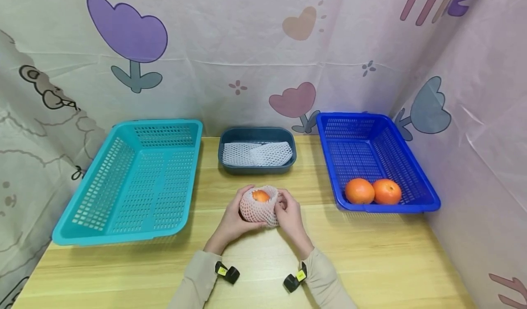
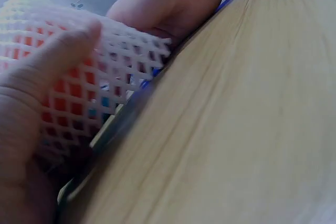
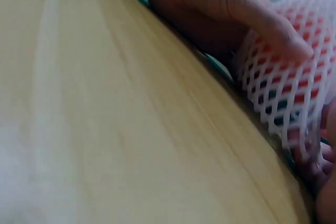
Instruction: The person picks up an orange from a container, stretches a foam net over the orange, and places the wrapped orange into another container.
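Observation:
An orange fruit (image 1: 260, 196) sits inside a white foam net sleeve (image 1: 258, 212), its top showing through the sleeve's opening in the head view. My left hand (image 1: 234, 217) grips the wrapped fruit from the left, with the thumb (image 2: 58, 59) laid across the mesh. My right hand (image 1: 291, 215) pinches the sleeve's edge on the right side. In the right wrist view the net (image 3: 286, 85) reaches past the fruit toward the right fingers, which are partly cut off by the frame.
A dark tray (image 1: 257, 169) behind the hands contains flat foam nets (image 1: 257, 154). To the left stands a turquoise basket (image 1: 123, 239). The blue basket (image 1: 387, 208) on the right has two orange fruits (image 1: 360, 191) near its front. A printed curtain (image 1: 230, 34) hangs behind the wooden table (image 1: 259, 272).

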Demonstrator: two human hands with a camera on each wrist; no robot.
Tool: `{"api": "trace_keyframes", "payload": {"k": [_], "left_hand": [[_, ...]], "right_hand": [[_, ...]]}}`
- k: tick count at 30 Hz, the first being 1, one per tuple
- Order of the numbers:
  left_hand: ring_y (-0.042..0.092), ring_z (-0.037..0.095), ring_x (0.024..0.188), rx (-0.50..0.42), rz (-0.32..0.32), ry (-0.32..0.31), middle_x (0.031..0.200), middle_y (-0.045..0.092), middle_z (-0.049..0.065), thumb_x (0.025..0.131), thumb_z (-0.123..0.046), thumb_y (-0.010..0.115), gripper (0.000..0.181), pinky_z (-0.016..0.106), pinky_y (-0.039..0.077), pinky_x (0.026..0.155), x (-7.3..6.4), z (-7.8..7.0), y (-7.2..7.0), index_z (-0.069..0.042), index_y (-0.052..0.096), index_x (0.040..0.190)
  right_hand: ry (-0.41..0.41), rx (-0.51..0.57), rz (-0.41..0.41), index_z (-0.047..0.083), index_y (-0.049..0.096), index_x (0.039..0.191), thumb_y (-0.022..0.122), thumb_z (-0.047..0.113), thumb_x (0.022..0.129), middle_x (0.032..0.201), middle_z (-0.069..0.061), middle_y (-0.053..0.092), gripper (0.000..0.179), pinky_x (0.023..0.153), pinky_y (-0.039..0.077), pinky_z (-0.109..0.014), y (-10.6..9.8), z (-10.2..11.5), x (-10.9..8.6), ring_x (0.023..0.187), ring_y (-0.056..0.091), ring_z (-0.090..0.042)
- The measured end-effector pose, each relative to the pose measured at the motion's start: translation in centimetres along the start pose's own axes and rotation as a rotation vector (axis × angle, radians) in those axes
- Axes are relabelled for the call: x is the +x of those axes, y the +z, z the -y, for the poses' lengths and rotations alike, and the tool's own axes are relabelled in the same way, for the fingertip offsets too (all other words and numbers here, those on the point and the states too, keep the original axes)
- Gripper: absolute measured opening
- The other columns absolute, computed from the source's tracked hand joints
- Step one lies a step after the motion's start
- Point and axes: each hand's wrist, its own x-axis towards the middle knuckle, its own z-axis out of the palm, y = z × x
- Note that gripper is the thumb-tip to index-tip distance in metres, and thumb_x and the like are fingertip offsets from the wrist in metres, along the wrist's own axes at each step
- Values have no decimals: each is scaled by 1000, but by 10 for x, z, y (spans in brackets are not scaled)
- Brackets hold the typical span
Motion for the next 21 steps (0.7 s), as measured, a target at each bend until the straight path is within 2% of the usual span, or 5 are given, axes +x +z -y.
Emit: {"api": "trace_keyframes", "payload": {"k": [4,7,10,16,21], "left_hand": [[52,23,124,-82,-18,23,140,53,9,58,-5,96,102,44,43,104,0,-22,-2,-10,44,145],[52,22,124,-126,-6,41,140,53,14,58,3,93,100,39,44,103,0,-38,-5,-3,43,144],[52,21,123,-148,6,44,140,52,14,58,5,93,101,39,44,102,0,-35,-5,-3,41,145],[51,25,123,-179,51,20,142,49,15,59,8,91,107,39,46,100,-1,-20,-3,-4,35,149],[48,23,127,-224,107,2,148,42,13,61,3,93,113,34,45,102,-2,-6,-2,-13,30,154]], "right_hand": [[179,316,119,-4,59,122,54,7,100,95,-12,70,26,72,55,-27,-10,8,3,81,65,-15],[304,557,281,-5,56,126,51,25,105,105,-11,69,38,77,57,-30,-17,-2,7,88,67,-18],[369,743,481,-5,53,131,46,36,106,112,-13,67,48,84,57,-35,-24,-9,9,97,67,-22],[372,870,780,-10,37,145,42,29,108,123,-14,62,55,93,54,-42,-29,-10,5,110,63,-25],[390,935,789,-7,24,153,35,21,109,133,-12,55,53,97,51,-41,-29,-8,3,119,58,-25]]}}
